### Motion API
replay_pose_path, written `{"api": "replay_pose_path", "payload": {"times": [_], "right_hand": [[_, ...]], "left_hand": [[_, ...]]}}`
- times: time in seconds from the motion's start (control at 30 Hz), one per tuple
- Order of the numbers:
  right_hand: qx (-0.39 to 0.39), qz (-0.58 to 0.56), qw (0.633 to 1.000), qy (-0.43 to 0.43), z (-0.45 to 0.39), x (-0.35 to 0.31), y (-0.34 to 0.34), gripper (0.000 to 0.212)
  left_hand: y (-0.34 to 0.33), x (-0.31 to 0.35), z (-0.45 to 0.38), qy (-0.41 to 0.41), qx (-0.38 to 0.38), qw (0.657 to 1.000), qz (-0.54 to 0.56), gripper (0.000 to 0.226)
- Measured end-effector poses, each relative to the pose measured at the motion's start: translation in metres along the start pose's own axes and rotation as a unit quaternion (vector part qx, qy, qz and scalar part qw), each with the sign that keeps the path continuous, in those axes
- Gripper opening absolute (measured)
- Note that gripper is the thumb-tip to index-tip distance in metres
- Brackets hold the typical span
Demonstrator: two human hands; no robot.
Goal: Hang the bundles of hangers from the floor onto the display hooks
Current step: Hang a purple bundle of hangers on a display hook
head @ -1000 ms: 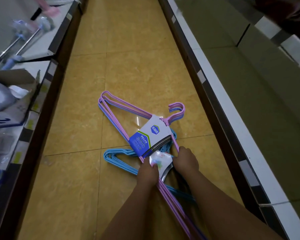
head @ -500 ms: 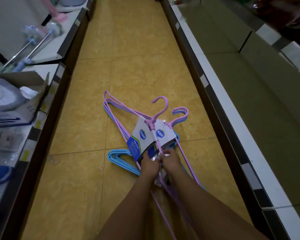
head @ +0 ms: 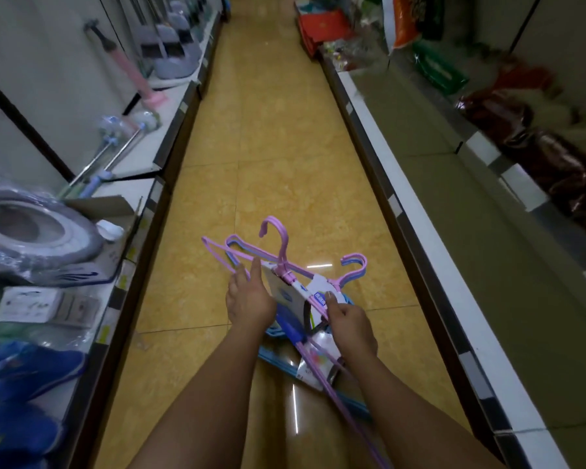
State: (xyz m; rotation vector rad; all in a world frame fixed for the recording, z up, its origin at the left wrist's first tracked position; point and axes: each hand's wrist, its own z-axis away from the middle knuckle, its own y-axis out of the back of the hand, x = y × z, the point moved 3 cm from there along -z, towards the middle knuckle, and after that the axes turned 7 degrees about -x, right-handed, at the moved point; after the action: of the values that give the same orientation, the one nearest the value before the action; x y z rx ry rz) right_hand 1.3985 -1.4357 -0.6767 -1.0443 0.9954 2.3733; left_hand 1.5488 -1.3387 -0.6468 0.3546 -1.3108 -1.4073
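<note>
A bundle of pink hangers (head: pixel 280 247) with a white and blue card label is lifted off the floor, its hook pointing up. My left hand (head: pixel 249 296) holds the bundle at the left side of its label, thumb stretched along the card. My right hand (head: pixel 349 321) pinches a second pink and blue bundle (head: pixel 352 265) at its label, just right of the first. More blue hangers (head: pixel 278 358) lie on the yellow tiled floor under my hands. No display hooks are plainly visible.
I stand in a narrow aisle. A left shelf (head: pixel 142 211) carries a packaged toilet seat (head: pixel 24 231), mops (head: pixel 115 143) and boxes. A right shelf edge (head: pixel 416 211) runs alongside, with dark bagged goods (head: pixel 538 150) above. The tiled floor (head: pixel 268 130) stretches ahead.
My hands rose from the floor with the hanger bundles and moved apart. The view tilted up, showing more of the aisle.
</note>
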Motion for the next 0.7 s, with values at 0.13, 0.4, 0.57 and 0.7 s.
{"api": "replay_pose_path", "payload": {"times": [0.13,0.4,0.57,0.7], "right_hand": [[-0.012,0.026,1.000,-0.007,0.043,-0.055,0.022,0.053],[-0.024,0.146,0.989,0.009,0.127,-0.163,0.104,0.049],[-0.054,0.206,0.976,0.049,0.176,-0.237,0.161,0.053],[-0.112,0.233,0.962,0.088,0.219,-0.299,0.181,0.052]], "left_hand": [[0.045,0.028,0.029,-0.013,-0.021,1.000,0.013,0.081],[0.181,0.079,0.090,-0.009,0.000,0.997,-0.072,0.060],[0.254,0.106,0.132,-0.032,0.019,0.995,-0.092,0.037],[0.320,0.114,0.170,-0.055,-0.005,0.993,-0.103,0.024]]}}
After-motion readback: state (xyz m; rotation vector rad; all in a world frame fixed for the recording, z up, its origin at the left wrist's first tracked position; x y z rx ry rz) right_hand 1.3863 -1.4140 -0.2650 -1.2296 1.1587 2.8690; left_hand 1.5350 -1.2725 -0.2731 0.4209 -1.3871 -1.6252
